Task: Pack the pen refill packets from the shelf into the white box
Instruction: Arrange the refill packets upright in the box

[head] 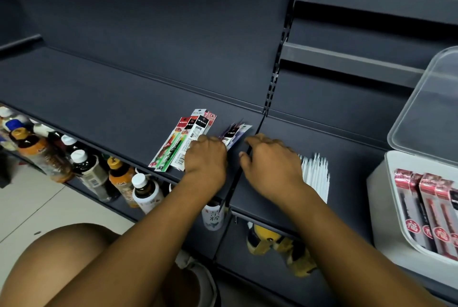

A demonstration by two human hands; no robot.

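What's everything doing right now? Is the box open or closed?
White box, open, red packets inside.
Lid, tipped up.
Shelf packets, lying flat, fanned.
Purple packets, lying between the hands.
White refills, loose, lying flat.
Bottles, upright, capped.
Left hand, curled on packets, grip hidden.
Right hand, palm down, loosely curled, holding nothing.

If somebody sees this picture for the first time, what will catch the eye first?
Two hands meet at the middle of the shelf: the left hand on a fan of red, green and white packets, the right hand beside purple packets. At the far right the white box already holds red packets, its clear lid raised behind. Bottles crowd the level below, at left.
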